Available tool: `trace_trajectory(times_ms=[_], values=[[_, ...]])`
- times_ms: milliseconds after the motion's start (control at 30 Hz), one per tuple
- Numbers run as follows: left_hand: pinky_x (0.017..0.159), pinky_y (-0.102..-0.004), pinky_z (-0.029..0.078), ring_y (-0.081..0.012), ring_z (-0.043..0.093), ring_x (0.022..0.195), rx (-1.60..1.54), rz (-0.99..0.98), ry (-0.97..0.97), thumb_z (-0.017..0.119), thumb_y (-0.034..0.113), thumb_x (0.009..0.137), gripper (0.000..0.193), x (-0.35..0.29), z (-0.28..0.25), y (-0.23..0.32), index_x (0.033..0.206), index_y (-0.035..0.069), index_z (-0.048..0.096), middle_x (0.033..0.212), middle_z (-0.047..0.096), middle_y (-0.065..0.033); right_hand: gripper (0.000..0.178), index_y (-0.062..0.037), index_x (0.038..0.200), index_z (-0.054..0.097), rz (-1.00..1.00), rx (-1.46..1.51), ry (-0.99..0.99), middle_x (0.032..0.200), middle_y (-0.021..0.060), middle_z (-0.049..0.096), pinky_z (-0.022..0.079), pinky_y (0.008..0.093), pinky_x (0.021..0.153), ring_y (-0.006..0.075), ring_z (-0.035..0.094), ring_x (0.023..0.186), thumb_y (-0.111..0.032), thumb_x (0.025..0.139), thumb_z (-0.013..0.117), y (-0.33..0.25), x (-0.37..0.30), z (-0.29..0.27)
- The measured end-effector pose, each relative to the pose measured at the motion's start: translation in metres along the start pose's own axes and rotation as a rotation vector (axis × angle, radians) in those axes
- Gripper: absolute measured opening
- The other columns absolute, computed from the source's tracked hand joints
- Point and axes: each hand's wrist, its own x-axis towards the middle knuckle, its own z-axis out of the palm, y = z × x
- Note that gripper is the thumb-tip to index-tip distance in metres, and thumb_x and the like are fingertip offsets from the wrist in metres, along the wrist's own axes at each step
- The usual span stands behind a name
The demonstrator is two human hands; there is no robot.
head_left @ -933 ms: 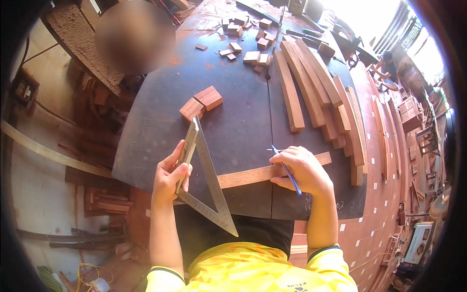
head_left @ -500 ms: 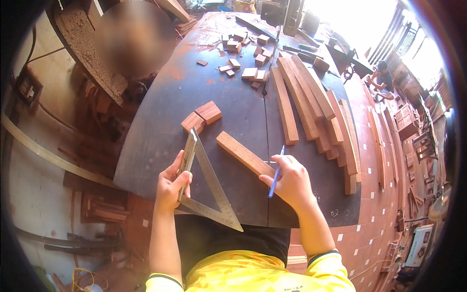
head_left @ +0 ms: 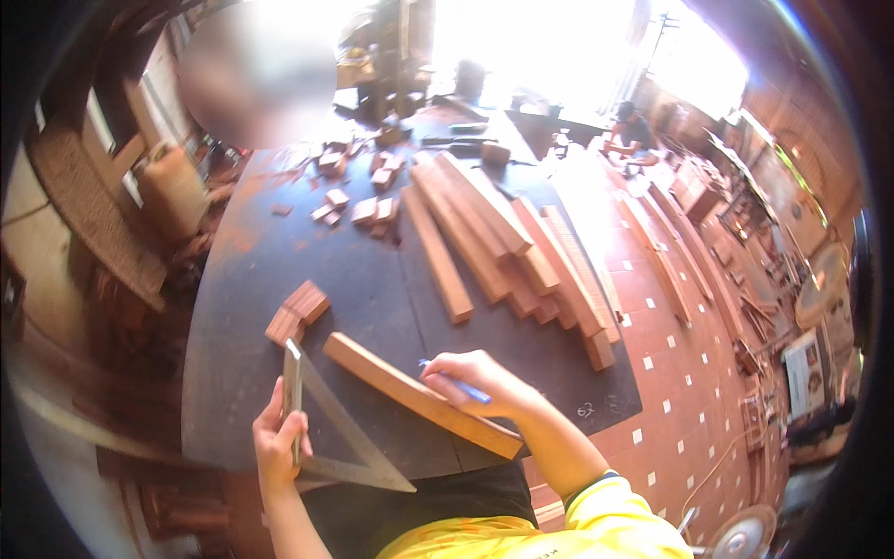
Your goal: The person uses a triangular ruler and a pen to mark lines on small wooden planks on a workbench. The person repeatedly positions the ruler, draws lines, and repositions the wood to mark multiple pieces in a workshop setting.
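Observation:
My left hand (head_left: 282, 438) is closed around the thick edge of a metal set square (head_left: 349, 419), whose triangular blade hangs over the table's near edge. My right hand (head_left: 484, 380) grips a blue pen (head_left: 470, 389), tilted with one end pointing left. That hand is over a squared wooden strip (head_left: 400, 384), which lies slantwise on the dark table in front of me; whether the fingers touch the wood I cannot tell. Two short wooden blocks (head_left: 298, 312) lie together beyond the set square's tip.
The dark tabletop (head_left: 251, 373) carries a pile of long wooden strips (head_left: 494, 242) to the right and scattered small offcuts (head_left: 372, 212) farther back. A mallet-like tool (head_left: 494, 152) lies behind the pile. Another person (head_left: 631, 135) sits at the far right, near long boards (head_left: 656, 256) on the tiled floor.
The whole view has swung to the right and up. My right hand has come off the strip's near end, baring it, and the pen has tipped from steep to nearly flat.

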Motion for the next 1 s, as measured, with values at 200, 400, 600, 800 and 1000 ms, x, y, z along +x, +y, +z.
trace_trajectory(times_ms=[200,400,600,800,1000], values=[[0.043,-0.0220,0.051,-0.0090,0.058,0.049,0.008,0.022,-0.036,0.067,0.006,0.100,0.060,0.004,0.001,-0.004,0.158,0.008,0.051,0.081,0.067,-0.0051,0.032,-0.0031,0.106,0.067,-0.059,-0.136,-0.002,0.090,0.0181,0.070,0.057,0.0455,0.078,0.0403,0.070,0.089,-0.029,0.094,0.081,0.007,-0.004,0.012],[0.043,-0.0235,0.050,-0.0108,0.055,0.049,-0.004,-0.004,-0.033,0.062,-0.002,0.098,0.064,0.004,-0.002,0.000,0.160,0.002,0.045,0.081,0.064,-0.0077,0.052,-0.0003,0.109,0.065,0.064,-0.151,-0.086,0.095,0.0190,0.068,0.058,0.0452,0.079,0.0407,0.071,0.090,-0.037,0.083,0.091,-0.013,-0.006,-0.003],[0.043,-0.0226,0.052,-0.0096,0.059,0.049,0.000,-0.011,-0.042,0.068,0.007,0.099,0.060,0.006,-0.001,-0.002,0.157,0.008,0.052,0.079,0.067,-0.0061,0.048,-0.0037,0.113,0.065,0.019,-0.200,-0.033,0.095,0.0165,0.066,0.057,0.0433,0.076,0.0372,0.069,0.085,-0.031,0.083,0.091,-0.002,-0.010,0.010],[0.042,-0.0224,0.051,-0.0101,0.058,0.048,0.007,-0.012,-0.030,0.066,0.004,0.099,0.061,0.007,0.000,0.000,0.158,0.007,0.051,0.079,0.067,-0.0064,0.051,-0.0028,0.117,0.061,-0.030,-0.182,0.000,0.104,0.0195,0.066,0.058,0.0468,0.082,0.0416,0.069,0.093,-0.027,0.082,0.089,-0.001,-0.010,0.020],[0.042,-0.0221,0.050,-0.0101,0.057,0.047,0.005,-0.009,-0.031,0.065,0.003,0.100,0.061,0.008,0.000,-0.003,0.159,0.006,0.049,0.079,0.067,-0.0066,0.048,-0.0043,0.115,0.061,-0.078,-0.196,0.052,0.104,0.0181,0.067,0.058,0.0472,0.081,0.0404,0.070,0.091,-0.028,0.082,0.088,-0.007,-0.011,0.033]])
